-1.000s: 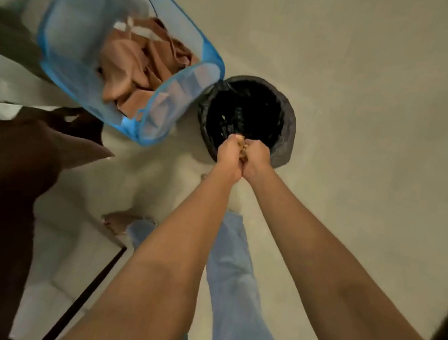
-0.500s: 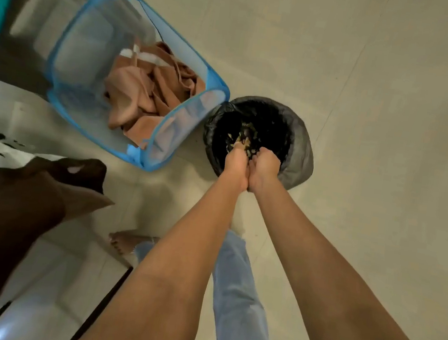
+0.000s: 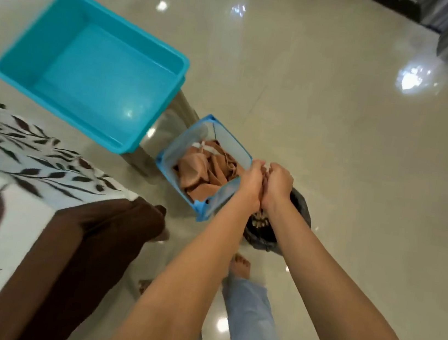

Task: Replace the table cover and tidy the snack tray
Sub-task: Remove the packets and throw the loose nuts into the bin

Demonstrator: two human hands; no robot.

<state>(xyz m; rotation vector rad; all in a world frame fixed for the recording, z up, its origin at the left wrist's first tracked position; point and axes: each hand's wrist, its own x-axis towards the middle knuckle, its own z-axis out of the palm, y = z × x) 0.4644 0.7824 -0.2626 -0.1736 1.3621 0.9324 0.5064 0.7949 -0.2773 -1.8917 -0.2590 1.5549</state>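
White table cover printed with dark leaves and edged in brown cloth [image 3: 15, 169] is seen spread over the table at the lower left, its brown border hanging down the side. Both arms are stretched out above a round waste bin lined with a black bag [image 3: 302, 209], which stands on the glossy beige tiled floor [image 3: 338, 128]. The left hand [image 3: 251, 181] and the right hand [image 3: 278, 184] are pressed side by side with fingers curled inward; whether anything is held inside them cannot be told. Pale scraps [image 3: 260, 222] are visible inside the bin below the wrists. A blue mesh hamper [image 3: 180, 146] is placed just beside the bin, and crumpled peach-coloured cloth [image 3: 199, 172] is piled in it. A rectangular teal plastic tub [image 3: 34, 36] is set on a grey stool [image 3: 179, 109] beyond the hamper. A bare foot [image 3: 239, 267] is planted near the bin.
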